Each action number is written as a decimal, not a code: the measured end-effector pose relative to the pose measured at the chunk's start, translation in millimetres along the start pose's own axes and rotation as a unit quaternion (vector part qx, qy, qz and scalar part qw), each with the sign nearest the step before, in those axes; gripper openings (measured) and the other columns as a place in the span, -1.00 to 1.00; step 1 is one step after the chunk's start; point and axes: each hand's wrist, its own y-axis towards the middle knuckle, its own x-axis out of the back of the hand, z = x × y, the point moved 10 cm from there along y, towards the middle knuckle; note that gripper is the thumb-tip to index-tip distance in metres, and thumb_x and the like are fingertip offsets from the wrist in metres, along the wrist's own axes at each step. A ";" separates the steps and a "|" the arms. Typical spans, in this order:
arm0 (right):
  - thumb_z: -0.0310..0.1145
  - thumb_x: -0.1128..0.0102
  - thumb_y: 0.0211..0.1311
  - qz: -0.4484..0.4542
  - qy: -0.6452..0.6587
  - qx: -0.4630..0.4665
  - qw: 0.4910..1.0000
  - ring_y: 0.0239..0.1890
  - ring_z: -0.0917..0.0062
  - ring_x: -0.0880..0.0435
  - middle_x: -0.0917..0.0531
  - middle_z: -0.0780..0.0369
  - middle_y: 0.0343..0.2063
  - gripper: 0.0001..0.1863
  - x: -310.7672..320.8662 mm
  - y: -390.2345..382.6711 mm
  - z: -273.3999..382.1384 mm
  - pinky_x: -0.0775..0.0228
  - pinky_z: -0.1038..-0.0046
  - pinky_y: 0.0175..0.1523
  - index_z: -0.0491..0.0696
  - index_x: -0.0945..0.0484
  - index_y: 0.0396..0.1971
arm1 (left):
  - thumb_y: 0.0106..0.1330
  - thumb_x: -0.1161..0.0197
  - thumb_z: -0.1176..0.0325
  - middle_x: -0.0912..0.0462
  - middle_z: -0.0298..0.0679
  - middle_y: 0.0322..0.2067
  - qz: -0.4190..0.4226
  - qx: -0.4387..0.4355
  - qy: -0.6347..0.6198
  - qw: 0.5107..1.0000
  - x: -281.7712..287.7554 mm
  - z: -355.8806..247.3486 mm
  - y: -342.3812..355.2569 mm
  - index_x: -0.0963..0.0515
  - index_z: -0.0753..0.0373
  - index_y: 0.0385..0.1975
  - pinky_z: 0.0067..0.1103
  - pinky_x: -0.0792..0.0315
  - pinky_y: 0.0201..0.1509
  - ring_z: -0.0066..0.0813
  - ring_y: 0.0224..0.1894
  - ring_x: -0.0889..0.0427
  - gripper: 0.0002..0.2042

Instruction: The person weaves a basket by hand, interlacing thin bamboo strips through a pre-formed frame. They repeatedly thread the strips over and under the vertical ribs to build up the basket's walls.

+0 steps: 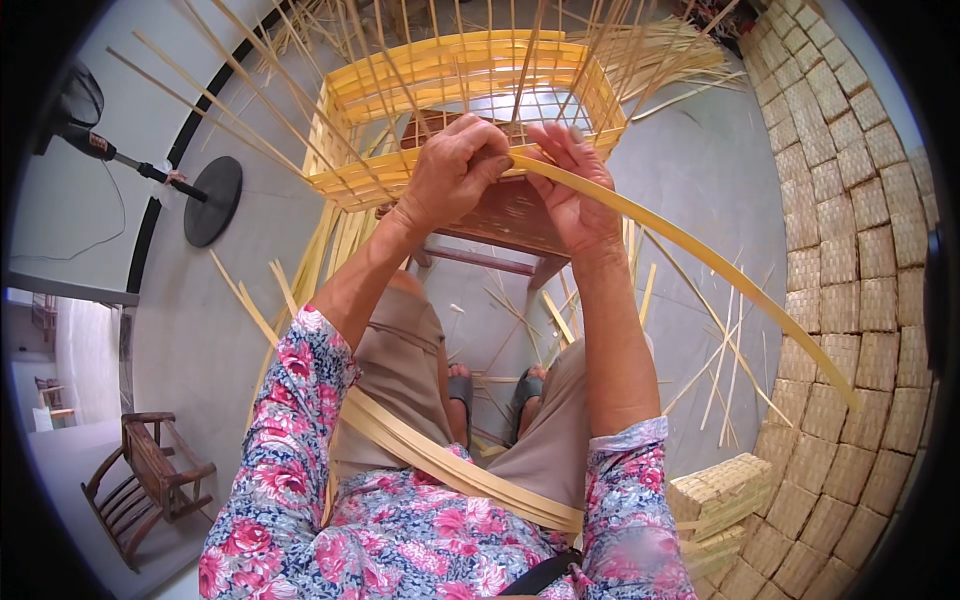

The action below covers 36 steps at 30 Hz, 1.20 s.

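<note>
A woven basket (pixel 450 46) of flat yellow strips, with long thin stakes rising from its walls, stands in front of me on a low brown wooden stool (pixel 505 215). At its near wall my left hand (pixel 455 165) is closed, thumb and fingers pinching a long flat yellow strip (pixel 690 245), probably bamboo. Just to the right, my right hand (pixel 580 190) has its fingers curled about the same strip, which passes across its palm. From there the strip's free length arcs down to the right. More flat pale strips (pixel 450 465) lie across my lap.
Stacked woven blocks (pixel 840 250) line the right side, with a pale woven piece (pixel 720 495) nearer me. Loose strips (pixel 725 350) litter the grey floor, and a bundle (pixel 670 60) lies behind the basket. At left are a fan's round base (pixel 213 200) and a wooden chair (pixel 150 475).
</note>
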 end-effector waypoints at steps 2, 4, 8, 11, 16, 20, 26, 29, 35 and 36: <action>-0.32 -0.26 0.41 0.033 -0.100 0.024 0.994 -0.01 0.48 -0.69 -0.67 0.15 0.05 -0.57 -31.2 -3.1 3.7 -0.52 0.40 0.16 -0.12 -0.50 0.20 | 0.25 -0.38 0.49 -0.53 -0.22 -0.38 0.016 -0.006 -0.030 0.999 -3.0 2.9 2.5 -0.56 0.26 -0.31 -0.48 -0.47 -0.26 -0.30 -0.35 -0.58 -0.88; -0.32 -0.27 0.40 0.048 -0.186 0.051 0.980 0.00 0.54 -0.66 -0.66 0.19 0.06 -0.55 -53.5 -10.0 6.5 -0.47 0.45 0.18 -0.11 -0.48 0.23 | 0.29 -0.38 0.49 -0.50 -0.26 -0.37 0.026 -0.022 -0.044 0.998 -4.1 5.8 4.2 -0.55 0.29 -0.30 -0.57 -0.42 -0.30 -0.47 -0.39 -0.52 -0.88; -0.28 -0.25 0.45 0.054 -0.376 0.122 0.917 -0.20 0.67 -0.68 -0.73 0.27 -0.20 -0.76 -56.4 -14.7 17.4 -0.50 0.63 -0.07 -0.13 -0.64 -0.07 | 0.30 -0.38 0.47 -0.53 -0.27 -0.38 0.019 -0.021 -0.050 0.998 -2.1 12.4 5.7 -0.55 0.29 -0.30 -0.55 -0.45 -0.28 -0.46 -0.37 -0.54 -0.88; -0.31 -0.20 0.48 -0.055 -0.287 0.147 0.945 -0.28 0.68 -0.70 -0.73 0.25 -0.28 -0.80 -32.7 -17.8 23.0 -0.51 0.66 -0.14 -0.15 -0.64 -0.23 | 0.27 -0.38 0.48 -0.57 -0.23 -0.40 0.017 0.028 -0.081 0.996 -3.9 21.5 5.9 -0.56 0.29 -0.35 -0.50 -0.51 -0.26 -0.35 -0.37 -0.59 -0.89; -0.32 -0.15 0.50 -0.131 -0.116 0.133 0.976 -0.19 0.55 -0.72 -0.70 0.22 -0.24 -0.81 -10.3 -31.0 4.5 -0.63 0.49 -0.02 -0.16 -0.56 -0.17 | 0.23 -0.40 0.49 -0.59 -0.23 -0.43 -0.058 0.122 -0.053 0.989 -3.7 27.6 7.2 -0.58 0.30 -0.38 -0.51 -0.51 -0.29 -0.40 -0.41 -0.59 -0.90; -0.38 -0.29 0.41 -0.090 -0.421 0.184 0.884 -0.11 0.58 -0.69 -0.68 0.23 -0.19 -0.76 -40.2 -48.6 3.4 -0.57 0.57 0.05 -0.16 -0.50 -0.05 | 0.24 -0.32 0.43 -0.60 -0.12 -0.42 -0.122 0.025 0.130 0.984 -11.8 8.6 6.5 -0.59 0.27 -0.41 -0.33 -0.53 -0.31 -0.11 -0.33 -0.65 -0.93; -0.51 -0.22 0.37 -0.061 -0.360 0.160 0.917 0.02 0.53 -0.65 -0.63 0.13 0.00 -0.58 -28.9 -45.8 12.2 -0.53 0.54 0.12 -0.17 -0.45 0.19 | 0.31 -0.18 0.55 -0.63 -0.05 -0.26 -0.061 0.006 0.176 0.982 -7.7 0.4 -5.9 -0.55 0.28 -0.21 -0.29 -0.54 -0.20 -0.05 -0.24 -0.64 -0.90; -0.53 0.00 0.42 -0.201 -0.181 0.035 0.962 -0.09 0.44 -0.67 -0.61 0.12 -0.08 -0.68 29.2 -63.2 17.4 -0.59 0.39 0.07 -0.16 -0.45 0.13 | 0.39 -0.17 0.55 -0.63 -0.08 -0.26 -0.088 0.025 0.108 0.990 17.2 -3.8 -22.0 -0.52 0.31 -0.21 -0.42 -0.59 -0.19 -0.10 -0.24 -0.67 -0.94; -0.54 0.19 0.45 -0.303 -0.001 0.046 0.952 -0.17 0.36 -0.63 -0.60 0.12 -0.18 -0.69 99.5 -73.5 25.0 -0.60 0.24 0.04 -0.08 -0.42 0.10 | 0.29 -0.28 0.58 -0.65 -0.15 -0.23 -0.098 -0.110 0.134 0.980 8.3 -57.6 -41.2 -0.55 0.26 -0.16 -0.48 -0.64 -0.21 -0.16 -0.28 -0.69 -0.84; -0.53 0.19 0.46 -0.314 0.021 0.060 0.947 -0.16 0.35 -0.63 -0.60 0.12 -0.18 -0.71 104.8 -75.4 25.0 -0.61 0.23 0.05 -0.07 -0.41 0.08 | 0.28 -0.28 0.57 -0.65 -0.14 -0.23 -0.077 -0.140 0.154 0.975 -7.4 -66.4 -32.3 -0.55 0.26 -0.15 -0.47 -0.64 -0.22 -0.15 -0.27 -0.70 -0.82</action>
